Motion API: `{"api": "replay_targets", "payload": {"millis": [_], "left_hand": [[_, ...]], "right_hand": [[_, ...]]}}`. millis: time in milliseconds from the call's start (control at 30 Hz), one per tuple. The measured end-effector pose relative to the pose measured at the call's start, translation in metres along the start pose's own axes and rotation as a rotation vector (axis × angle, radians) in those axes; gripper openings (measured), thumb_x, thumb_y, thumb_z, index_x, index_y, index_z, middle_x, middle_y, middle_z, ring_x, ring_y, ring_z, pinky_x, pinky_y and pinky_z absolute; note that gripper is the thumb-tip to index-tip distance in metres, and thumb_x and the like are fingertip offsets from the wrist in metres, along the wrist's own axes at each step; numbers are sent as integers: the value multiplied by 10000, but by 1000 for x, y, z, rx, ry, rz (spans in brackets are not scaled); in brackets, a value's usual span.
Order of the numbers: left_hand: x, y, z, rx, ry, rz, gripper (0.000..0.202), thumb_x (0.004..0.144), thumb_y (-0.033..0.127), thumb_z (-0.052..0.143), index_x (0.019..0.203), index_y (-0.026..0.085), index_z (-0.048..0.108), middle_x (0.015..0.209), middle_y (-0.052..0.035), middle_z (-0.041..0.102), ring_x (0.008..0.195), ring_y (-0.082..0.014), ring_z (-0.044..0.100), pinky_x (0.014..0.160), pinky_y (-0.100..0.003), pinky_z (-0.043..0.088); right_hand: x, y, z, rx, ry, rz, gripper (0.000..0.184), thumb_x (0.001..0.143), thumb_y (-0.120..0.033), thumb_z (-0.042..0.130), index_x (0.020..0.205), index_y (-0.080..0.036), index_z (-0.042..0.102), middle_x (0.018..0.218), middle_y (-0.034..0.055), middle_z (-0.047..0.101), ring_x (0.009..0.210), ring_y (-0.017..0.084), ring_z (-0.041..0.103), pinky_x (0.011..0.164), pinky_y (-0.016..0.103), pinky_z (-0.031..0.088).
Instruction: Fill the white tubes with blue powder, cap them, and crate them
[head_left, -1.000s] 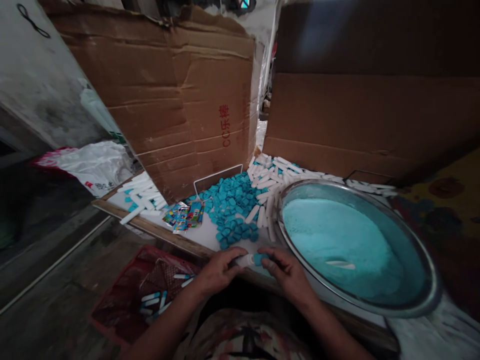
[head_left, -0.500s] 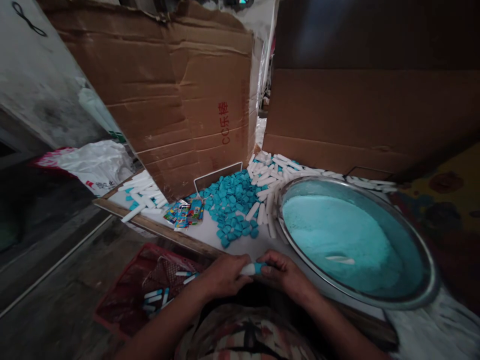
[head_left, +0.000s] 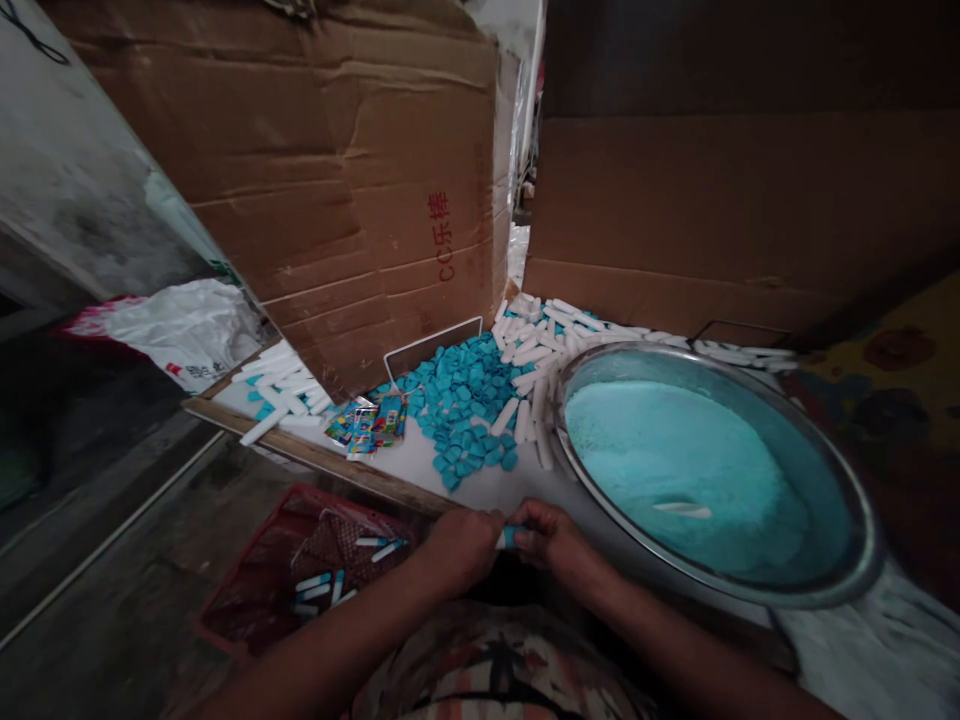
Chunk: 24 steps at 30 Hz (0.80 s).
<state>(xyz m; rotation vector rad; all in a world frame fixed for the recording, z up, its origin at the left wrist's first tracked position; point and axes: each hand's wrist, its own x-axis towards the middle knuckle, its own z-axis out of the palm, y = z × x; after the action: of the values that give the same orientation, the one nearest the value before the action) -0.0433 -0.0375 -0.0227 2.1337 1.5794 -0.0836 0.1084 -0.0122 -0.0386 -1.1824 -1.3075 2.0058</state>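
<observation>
Close in front of my body, my left hand (head_left: 466, 545) is closed around a white tube, most of which its fingers hide. My right hand (head_left: 553, 542) pinches the blue cap (head_left: 513, 537) at the tube's right end. Just beyond both hands, a heap of loose blue caps (head_left: 465, 400) lies on the table. White tubes (head_left: 532, 350) are piled behind and beside it. To the right of my right hand stands a wide metal basin (head_left: 862, 540) of light-blue powder (head_left: 667, 450), with a small white piece (head_left: 682, 510) lying on the powder.
Below the table edge at left, a red plastic basket (head_left: 255, 570) holds several blue-capped white tubes. Colourful packets (head_left: 367, 425) and more white tubes (head_left: 281, 385) lie at the table's left. Cardboard sheets (head_left: 360, 200) stand upright behind. A white sack (head_left: 187, 330) sits beyond the left corner.
My hands have come closer together, so less of the white tube shows between them. The view has shifted slightly, and more of the basket's contents shows past my left arm.
</observation>
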Motion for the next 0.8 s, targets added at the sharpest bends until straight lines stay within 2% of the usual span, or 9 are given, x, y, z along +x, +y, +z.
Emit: {"api": "replay_targets", "payload": {"millis": [133, 267, 367, 467, 567, 667, 733, 800], "left_hand": [[-2, 1, 2, -10, 3, -24, 280, 755, 179, 458, 988, 149, 609, 882, -140, 683, 819, -279, 639, 721, -345, 474], [-6, -1, -4, -187, -5, -17, 211, 774, 251, 492, 899, 185, 648, 848, -73, 696, 792, -230, 641, 692, -278, 463], [-8, -4, -10, -335, -52, 100, 182, 769, 263, 531, 884, 187, 651, 883, -48, 695, 818, -209, 630, 711, -255, 455], [-9, -4, -13, -414, -84, 246, 242, 719, 227, 607, 958, 194, 626, 1041, -46, 658, 953, -205, 588, 821, -255, 428], [-9, -2, -12, -470, -135, 307, 250, 714, 213, 609, 962, 186, 623, 1067, -46, 646, 970, -196, 574, 867, -261, 411], [-11, 2, -10, -496, -111, 305, 227, 713, 211, 586, 934, 185, 631, 1031, -37, 656, 952, -200, 573, 875, -280, 412], [-15, 2, -7, -505, -82, 286, 191, 718, 212, 557, 889, 194, 641, 944, -21, 678, 892, -194, 585, 843, -277, 430], [-24, -5, -1, -487, -83, 220, 152, 724, 222, 528, 813, 205, 651, 789, -3, 691, 763, -183, 597, 754, -261, 458]], "right_hand": [[-3, 0, -4, -193, -54, -137, 198, 679, -369, 544, 672, -189, 461, 521, -57, 440, 479, 95, 390, 462, 215, 291], [-17, -4, -4, -665, -43, -424, 138, 806, -238, 438, 869, -165, 536, 772, 36, 591, 730, 167, 536, 642, 277, 414], [-28, 0, -6, -1105, -49, -627, 298, 793, -108, 435, 1079, -125, 517, 916, 110, 613, 833, 211, 550, 722, 333, 426], [-35, 4, -10, -1435, -98, -766, 346, 753, -55, 459, 1093, -85, 519, 881, 135, 621, 771, 226, 558, 676, 343, 435], [-37, 2, -11, -1548, -147, -838, 316, 760, -76, 469, 1070, -62, 529, 872, 151, 624, 735, 229, 563, 638, 341, 435], [-36, -6, -6, -1551, -192, -832, 218, 783, -115, 470, 977, -83, 564, 840, 143, 628, 704, 220, 566, 611, 329, 431], [-33, -8, 1, -1543, -236, -817, 153, 788, -127, 486, 907, -113, 582, 822, 126, 634, 704, 209, 570, 614, 312, 432], [-26, -5, 9, -1537, -287, -822, 157, 777, -128, 517, 917, -122, 587, 830, 117, 646, 713, 205, 580, 629, 302, 439]]}}
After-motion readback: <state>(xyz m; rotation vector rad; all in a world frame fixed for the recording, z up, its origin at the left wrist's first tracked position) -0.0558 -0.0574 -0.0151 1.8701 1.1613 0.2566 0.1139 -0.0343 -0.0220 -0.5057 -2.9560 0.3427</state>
